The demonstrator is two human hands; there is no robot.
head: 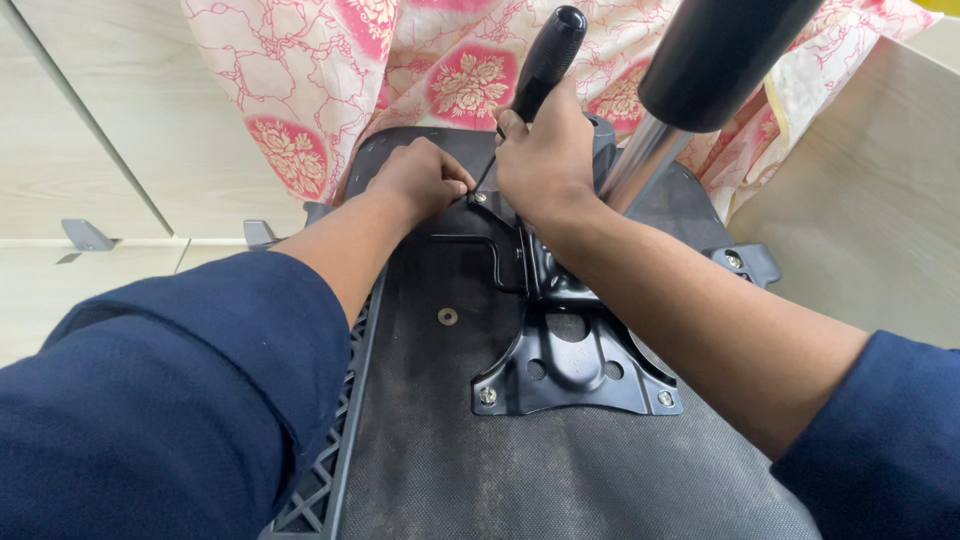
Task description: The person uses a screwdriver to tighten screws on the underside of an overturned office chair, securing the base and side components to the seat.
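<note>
An upturned office chair seat (440,440) with dark fabric lies in front of me. A black metal mounting plate (575,365) is bolted to it, with screws at its corners. My right hand (545,160) grips a screwdriver with a black handle (548,55), its tip set at a screw (482,198) on the plate's far left corner. My left hand (420,180) rests fisted beside that screw, fingers touching the shaft near its tip. A chrome gas-lift column (640,165) with a black sleeve (715,55) rises from the plate, just right of my right hand.
A person in pink floral fabric (330,80) sits beyond the seat. A loose washer (448,316) lies on the seat fabric. Pale wooden panels (90,150) with small metal brackets (85,235) stand at left; another panel (870,200) at right. A black lever (745,262) juts right.
</note>
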